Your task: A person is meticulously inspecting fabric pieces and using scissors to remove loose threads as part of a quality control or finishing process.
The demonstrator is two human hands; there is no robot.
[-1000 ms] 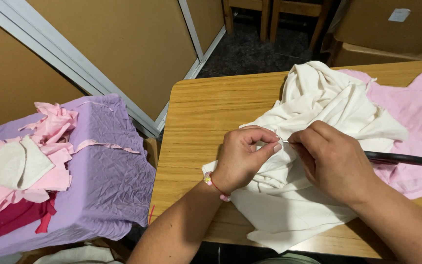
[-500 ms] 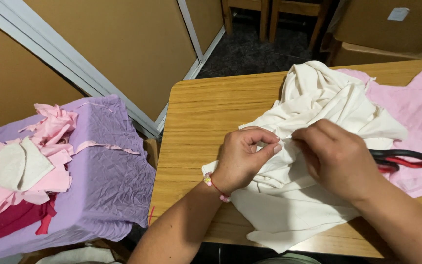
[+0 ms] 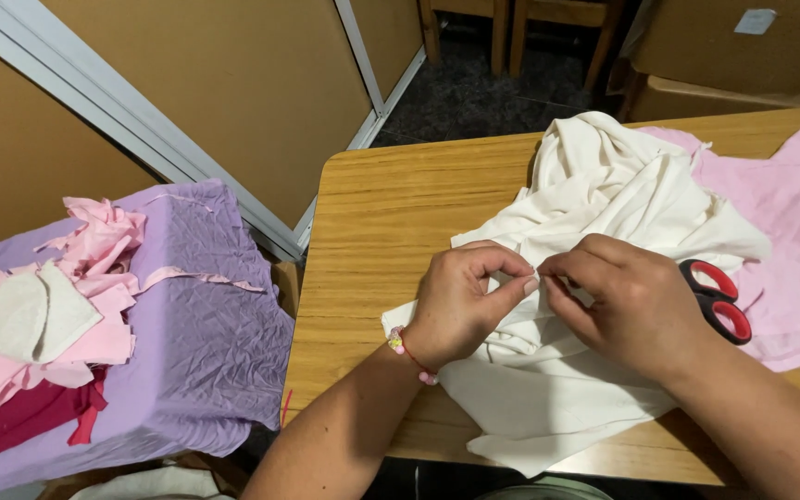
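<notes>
Fingers (image 3: pixel 531 282) of our left hand (image 3: pixel 460 301) and right hand (image 3: pixel 627 301) pinch cream cloth (image 3: pixel 604 194) edge, bunched on worktop (image 3: pixel 391 213). Risk, we judge: edge slips if pinch loosens; scissors (image 3: pixel 719 298) under right hand may snag fabric.

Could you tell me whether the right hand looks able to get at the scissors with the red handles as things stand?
Probably yes: the scissors lie on the cloth just beside the right hand, with nothing over their handles, though that hand is pinching the cream cloth.
</notes>
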